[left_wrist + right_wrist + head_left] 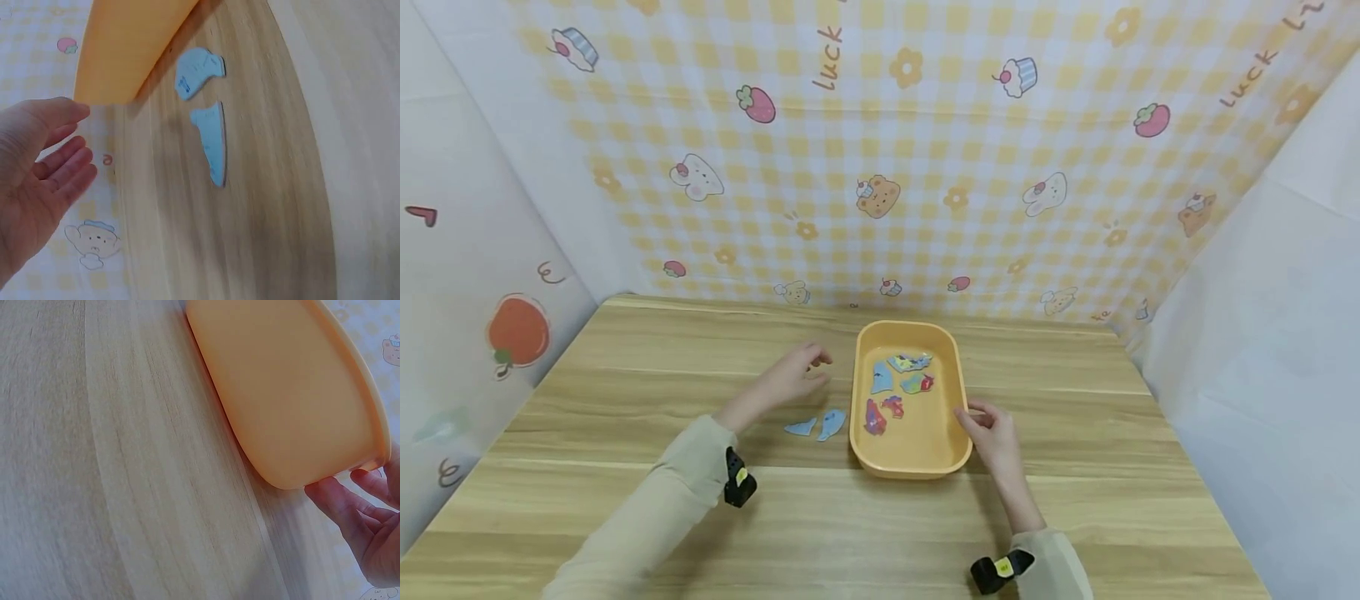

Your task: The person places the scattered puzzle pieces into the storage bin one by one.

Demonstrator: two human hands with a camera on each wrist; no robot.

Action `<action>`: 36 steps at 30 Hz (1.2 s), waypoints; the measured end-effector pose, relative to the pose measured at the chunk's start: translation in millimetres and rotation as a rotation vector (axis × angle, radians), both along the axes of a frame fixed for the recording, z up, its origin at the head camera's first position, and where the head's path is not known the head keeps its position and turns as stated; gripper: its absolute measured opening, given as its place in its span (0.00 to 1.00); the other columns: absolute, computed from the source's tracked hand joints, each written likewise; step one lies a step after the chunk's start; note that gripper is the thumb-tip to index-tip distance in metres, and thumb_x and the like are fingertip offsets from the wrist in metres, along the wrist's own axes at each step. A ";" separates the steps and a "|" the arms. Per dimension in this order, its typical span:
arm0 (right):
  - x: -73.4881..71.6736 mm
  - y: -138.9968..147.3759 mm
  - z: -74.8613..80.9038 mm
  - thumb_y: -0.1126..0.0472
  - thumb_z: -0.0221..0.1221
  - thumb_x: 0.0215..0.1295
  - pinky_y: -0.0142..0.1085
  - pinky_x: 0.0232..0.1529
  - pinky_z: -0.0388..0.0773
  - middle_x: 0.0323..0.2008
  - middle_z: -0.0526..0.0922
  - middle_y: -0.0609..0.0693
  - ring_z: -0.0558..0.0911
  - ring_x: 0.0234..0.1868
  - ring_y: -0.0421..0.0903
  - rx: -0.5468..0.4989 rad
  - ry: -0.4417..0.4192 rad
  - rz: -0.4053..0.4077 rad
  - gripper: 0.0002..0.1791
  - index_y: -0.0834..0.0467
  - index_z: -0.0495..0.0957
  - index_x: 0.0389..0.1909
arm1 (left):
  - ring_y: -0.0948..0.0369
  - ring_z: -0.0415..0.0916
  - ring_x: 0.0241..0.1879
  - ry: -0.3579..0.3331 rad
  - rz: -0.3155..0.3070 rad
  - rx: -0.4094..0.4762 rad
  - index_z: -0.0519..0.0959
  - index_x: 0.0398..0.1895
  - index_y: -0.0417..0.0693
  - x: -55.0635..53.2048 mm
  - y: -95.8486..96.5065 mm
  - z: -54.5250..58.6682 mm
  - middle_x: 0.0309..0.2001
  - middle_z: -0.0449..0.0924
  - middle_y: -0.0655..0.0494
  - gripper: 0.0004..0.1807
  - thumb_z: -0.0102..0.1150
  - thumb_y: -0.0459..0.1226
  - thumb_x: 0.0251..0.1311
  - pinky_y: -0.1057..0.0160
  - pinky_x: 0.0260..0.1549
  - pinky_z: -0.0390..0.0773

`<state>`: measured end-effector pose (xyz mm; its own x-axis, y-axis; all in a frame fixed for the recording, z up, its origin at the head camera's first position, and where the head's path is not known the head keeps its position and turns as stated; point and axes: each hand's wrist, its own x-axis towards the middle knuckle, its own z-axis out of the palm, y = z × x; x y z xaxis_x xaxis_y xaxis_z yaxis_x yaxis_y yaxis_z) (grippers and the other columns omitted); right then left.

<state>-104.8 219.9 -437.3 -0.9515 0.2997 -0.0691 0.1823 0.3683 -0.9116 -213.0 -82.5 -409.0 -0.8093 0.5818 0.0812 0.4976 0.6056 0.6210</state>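
A yellow tray [925, 437] sits near the table's [820, 533] far edge, five cutouts [917, 383] inside, their designs too small to tell. The right hand [997, 435] grips the tray's rim, some fingers hidden. The left hand [786, 379], relaxed and empty, hovers beyond two blue pieces [831, 424].

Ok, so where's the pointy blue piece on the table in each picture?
Head: the pointy blue piece is left of and below the middle, left of the rounder blue piece.
Left wrist: the pointy blue piece is near the middle, just below the rounder one.
Right wrist: not in this picture.
Shared landmark: the orange tray, seen in all three.
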 end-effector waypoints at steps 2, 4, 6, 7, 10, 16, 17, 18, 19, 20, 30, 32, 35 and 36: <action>-0.1 -0.6 0.0 0.61 0.60 0.57 0.26 0.19 0.75 0.33 0.83 0.67 0.83 0.26 0.48 0.000 -0.001 0.000 0.18 0.69 0.77 0.45 | 0.45 0.71 0.47 -0.017 -0.020 -0.037 0.72 0.45 0.33 2.4 -7.8 -0.9 0.46 0.72 0.39 0.16 0.58 0.31 0.54 0.51 0.48 0.75; 0.1 -0.8 0.5 0.60 0.61 0.57 0.26 0.18 0.74 0.33 0.83 0.67 0.83 0.25 0.47 -0.003 -0.003 -0.002 0.19 0.69 0.77 0.45 | 0.44 0.71 0.47 -0.040 -0.040 -0.068 0.71 0.46 0.32 5.4 -15.3 -1.8 0.47 0.71 0.38 0.18 0.59 0.32 0.54 0.50 0.48 0.75; 0.0 -0.8 1.2 0.60 0.60 0.58 0.26 0.18 0.74 0.32 0.83 0.67 0.82 0.23 0.45 -0.002 -0.005 -0.001 0.19 0.69 0.76 0.46 | 0.43 0.70 0.48 -0.068 -0.049 -0.105 0.71 0.48 0.31 9.2 -21.4 -1.8 0.47 0.71 0.37 0.20 0.59 0.33 0.54 0.49 0.49 0.74; -0.2 -0.2 1.6 0.60 0.60 0.58 0.27 0.17 0.74 0.32 0.83 0.67 0.82 0.22 0.44 0.002 -0.006 0.000 0.19 0.69 0.77 0.46 | 0.44 0.70 0.49 -0.078 -0.048 -0.121 0.71 0.48 0.31 10.8 -23.2 -2.3 0.47 0.70 0.37 0.20 0.59 0.34 0.54 0.49 0.49 0.74; -1.1 0.5 2.0 0.60 0.60 0.58 0.28 0.17 0.74 0.32 0.83 0.67 0.80 0.20 0.42 0.009 -0.001 0.002 0.18 0.69 0.77 0.45 | 0.45 0.70 0.49 -0.102 -0.043 -0.163 0.71 0.49 0.32 15.5 -28.1 -3.6 0.47 0.70 0.38 0.23 0.61 0.37 0.53 0.49 0.50 0.74; -2.0 0.1 -0.4 0.62 0.60 0.57 0.28 0.17 0.75 0.31 0.83 0.67 0.79 0.20 0.41 0.022 0.006 0.001 0.16 0.68 0.78 0.43 | 0.50 0.72 0.47 -0.149 -0.031 -0.238 0.72 0.49 0.34 24.2 -33.8 -7.9 0.45 0.72 0.43 0.25 0.64 0.39 0.51 0.52 0.49 0.74; -1.7 0.1 -0.5 0.61 0.60 0.57 0.28 0.17 0.74 0.31 0.83 0.67 0.80 0.20 0.41 0.020 0.003 0.003 0.16 0.68 0.78 0.44 | 0.51 0.72 0.46 -0.163 -0.031 -0.238 0.72 0.49 0.34 25.8 -34.1 -8.5 0.45 0.72 0.44 0.25 0.64 0.39 0.50 0.52 0.49 0.74; -1.5 0.2 -0.6 0.61 0.60 0.57 0.28 0.17 0.74 0.31 0.83 0.67 0.80 0.20 0.41 0.017 0.001 0.003 0.17 0.68 0.78 0.44 | 0.51 0.72 0.46 -0.171 -0.036 -0.234 0.72 0.48 0.33 27.4 -34.2 -9.0 0.45 0.73 0.44 0.25 0.65 0.39 0.50 0.52 0.50 0.74; -1.3 0.3 -0.3 0.61 0.60 0.58 0.28 0.17 0.74 0.31 0.83 0.67 0.80 0.20 0.41 0.015 0.001 0.005 0.17 0.69 0.78 0.44 | 0.51 0.71 0.46 -0.177 -0.041 -0.230 0.72 0.48 0.34 28.9 -34.0 -9.5 0.44 0.73 0.44 0.25 0.65 0.39 0.49 0.52 0.50 0.74; -1.0 0.6 -0.1 0.61 0.60 0.58 0.28 0.17 0.74 0.31 0.83 0.67 0.80 0.20 0.42 0.010 0.001 0.005 0.17 0.69 0.77 0.45 | 0.52 0.71 0.46 -0.182 -0.045 -0.225 0.72 0.47 0.34 30.4 -33.4 -10.0 0.44 0.73 0.45 0.24 0.66 0.39 0.49 0.52 0.50 0.74; -1.2 2.7 0.8 0.60 0.60 0.58 0.25 0.17 0.74 0.33 0.82 0.68 0.83 0.25 0.47 -0.012 0.013 0.010 0.20 0.71 0.76 0.46 | 0.57 0.69 0.38 -0.160 -0.047 -0.212 0.73 0.41 0.35 41.6 -25.6 -19.8 0.38 0.71 0.48 0.21 0.67 0.39 0.47 0.59 0.41 0.75; -0.6 2.4 1.0 0.60 0.60 0.58 0.25 0.17 0.74 0.33 0.82 0.68 0.83 0.25 0.47 -0.018 0.014 0.010 0.20 0.71 0.76 0.46 | 0.57 0.70 0.38 -0.153 -0.038 -0.203 0.73 0.41 0.34 42.8 -24.3 -20.9 0.37 0.71 0.48 0.21 0.67 0.38 0.47 0.59 0.41 0.75; -0.3 2.2 0.4 0.60 0.60 0.58 0.26 0.16 0.74 0.33 0.82 0.68 0.82 0.22 0.45 -0.018 0.010 0.006 0.20 0.71 0.76 0.46 | 0.57 0.71 0.38 -0.143 -0.032 -0.196 0.74 0.40 0.35 43.7 -23.5 -22.4 0.37 0.72 0.48 0.20 0.67 0.37 0.47 0.60 0.40 0.76; -0.3 2.1 0.0 0.61 0.60 0.58 0.26 0.16 0.74 0.32 0.82 0.68 0.81 0.21 0.44 -0.018 0.008 0.006 0.20 0.71 0.76 0.46 | 0.57 0.71 0.38 -0.141 -0.032 -0.192 0.74 0.39 0.35 44.1 -23.3 -23.0 0.36 0.72 0.49 0.19 0.67 0.37 0.47 0.60 0.39 0.76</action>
